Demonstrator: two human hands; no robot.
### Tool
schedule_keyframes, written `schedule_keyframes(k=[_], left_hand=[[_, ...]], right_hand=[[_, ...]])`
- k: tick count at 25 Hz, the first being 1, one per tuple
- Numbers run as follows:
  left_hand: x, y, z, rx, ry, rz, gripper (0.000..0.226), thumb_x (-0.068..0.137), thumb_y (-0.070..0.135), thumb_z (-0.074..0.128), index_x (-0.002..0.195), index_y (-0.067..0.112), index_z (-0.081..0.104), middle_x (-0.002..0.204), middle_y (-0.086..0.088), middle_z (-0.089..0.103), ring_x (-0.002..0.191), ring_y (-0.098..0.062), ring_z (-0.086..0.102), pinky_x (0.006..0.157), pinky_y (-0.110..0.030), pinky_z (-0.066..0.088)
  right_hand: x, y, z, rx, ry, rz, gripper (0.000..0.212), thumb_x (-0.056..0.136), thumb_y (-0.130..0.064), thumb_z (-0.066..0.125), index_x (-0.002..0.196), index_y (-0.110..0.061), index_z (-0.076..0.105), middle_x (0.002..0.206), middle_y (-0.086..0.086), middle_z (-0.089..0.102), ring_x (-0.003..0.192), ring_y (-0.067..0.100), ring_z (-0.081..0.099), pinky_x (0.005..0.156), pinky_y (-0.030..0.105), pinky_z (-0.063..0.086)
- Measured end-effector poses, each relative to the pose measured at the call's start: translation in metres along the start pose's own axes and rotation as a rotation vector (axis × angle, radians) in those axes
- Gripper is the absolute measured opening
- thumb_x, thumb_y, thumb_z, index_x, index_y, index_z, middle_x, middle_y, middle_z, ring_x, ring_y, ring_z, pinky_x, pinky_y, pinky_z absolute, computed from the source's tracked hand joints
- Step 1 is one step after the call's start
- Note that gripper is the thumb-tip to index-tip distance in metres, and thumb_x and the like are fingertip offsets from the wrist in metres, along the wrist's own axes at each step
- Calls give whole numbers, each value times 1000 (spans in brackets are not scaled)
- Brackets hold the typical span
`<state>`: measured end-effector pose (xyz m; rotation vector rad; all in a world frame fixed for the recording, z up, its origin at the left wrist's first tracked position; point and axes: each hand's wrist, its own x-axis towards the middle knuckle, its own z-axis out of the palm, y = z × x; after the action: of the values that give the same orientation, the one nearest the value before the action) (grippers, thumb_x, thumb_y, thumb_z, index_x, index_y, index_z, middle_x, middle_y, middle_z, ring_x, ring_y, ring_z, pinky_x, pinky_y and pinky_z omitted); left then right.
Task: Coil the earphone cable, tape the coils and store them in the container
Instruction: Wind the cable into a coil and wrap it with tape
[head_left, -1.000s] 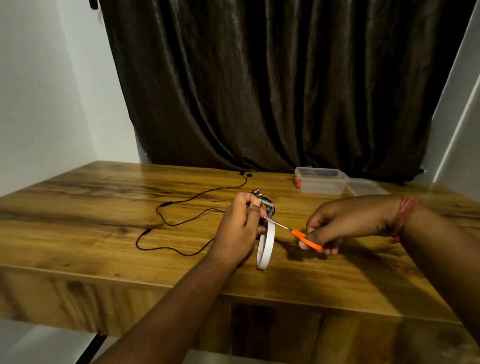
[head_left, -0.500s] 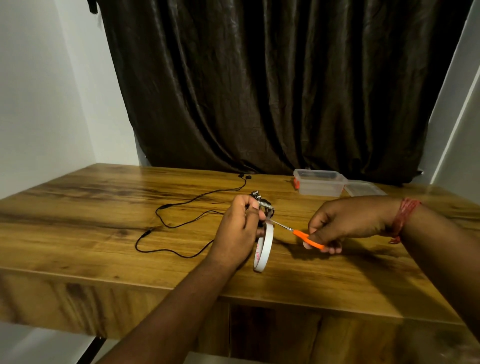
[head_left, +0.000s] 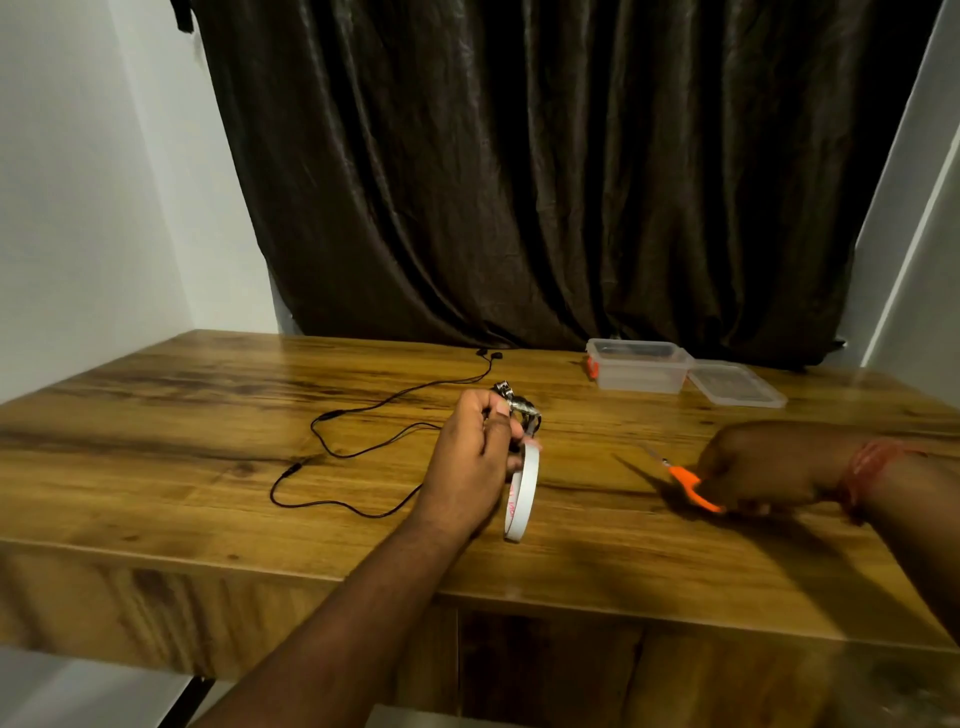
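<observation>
Across the far side, a dark curtain (head_left: 545, 171) is hung behind the wooden table (head_left: 156, 467). At far right on the table, a clear container (head_left: 639, 371) is seen open, with its lid (head_left: 737, 384) laid just beside it on the right. Whether anything lies inside cannot be told.

At centre, the left hand (head_left: 472, 457) is raised above the table, its fingers curled round a small taped coil (head_left: 522, 410) and a white tape roll (head_left: 522, 493), which hangs on edge below the fingers. At right, the right hand (head_left: 763, 467) is closed round the orange handles of the scissors (head_left: 685, 480), held well apart from the coil; this hand is blurred.

To the left, a black earphone cable (head_left: 353, 452) is laid loose on the table, uncoiled, with its earbuds (head_left: 488, 355) at the far end.

Progress, as judged: one coil appears wound and taped, and the tape is probably cut. The coil is not yet stored. The loose cable is left to be coiled, taped and placed in the container.

Pink print is visible on the inner face of the roll, but it cannot be read. No other labels are seen.
</observation>
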<state>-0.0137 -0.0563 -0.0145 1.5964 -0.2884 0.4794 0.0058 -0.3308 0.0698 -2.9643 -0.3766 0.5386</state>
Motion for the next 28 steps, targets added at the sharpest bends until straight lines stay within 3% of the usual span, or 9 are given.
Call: schedule_keyframes(k=[2,6,10,12,15,17,20,24,28], left_hand=[[0,0,0,-2,0,-4,12,103,30,40,102,28,52,95,-7,65,89,-25,73,77,-56,60],[-1,3,1,-27,10,-10,13,104,27,40,103,22,52,94,-9,65,88,-27,73,77,-57,59],[-2,3,1,-3,20,-5,15,105,28,38,105,20,51,96,-17,67,86,-25,74,77,-57,59],[-2,3,1,-7,27,-7,15,105,29,38,105,21,51,97,-16,67,86,-24,74,77,-57,59],[-1,3,2,-7,33,-3,14,105,26,38,106,20,51,94,-11,66,86,-23,74,76,-58,59],[1,1,1,-4,31,2,13,104,27,39,106,23,51,90,-5,66,87,-23,73,76,-59,59],[2,-2,1,3,29,3,13,103,31,40,102,29,52,88,0,67,88,-22,73,76,-54,61],[1,-3,2,24,35,50,13,102,33,41,99,28,52,88,0,66,89,-24,72,75,-44,61],[-1,-4,0,-21,34,63,14,104,29,39,101,23,51,87,2,67,89,-22,73,72,-42,61]], right_hand=[[3,13,5,-217,98,189,36,94,-51,53,88,-18,68,83,-2,65,76,10,60,64,24,45],[4,23,16,-253,122,362,42,95,-57,45,104,-20,62,80,-5,52,71,8,51,53,20,38],[5,23,13,-245,114,364,39,95,-57,45,76,-23,50,77,-4,51,69,8,51,60,22,43],[5,23,13,-234,118,363,39,95,-57,45,81,-22,54,82,-4,55,76,10,56,67,24,47],[-2,20,14,-285,160,389,46,94,-60,44,107,-19,60,94,-1,56,89,15,58,79,27,51],[-10,7,16,-297,352,294,39,92,-62,45,101,-27,58,95,-3,56,87,14,57,77,32,52],[-22,-42,38,104,626,-74,29,90,-60,49,87,-32,55,89,-10,59,77,6,55,61,25,43],[-21,-121,84,800,537,-370,20,87,-47,65,86,-28,66,73,-10,62,60,-1,53,53,14,42],[-12,-135,92,1138,434,-424,16,93,-15,65,80,-6,67,57,-10,59,51,1,50,50,13,38]])
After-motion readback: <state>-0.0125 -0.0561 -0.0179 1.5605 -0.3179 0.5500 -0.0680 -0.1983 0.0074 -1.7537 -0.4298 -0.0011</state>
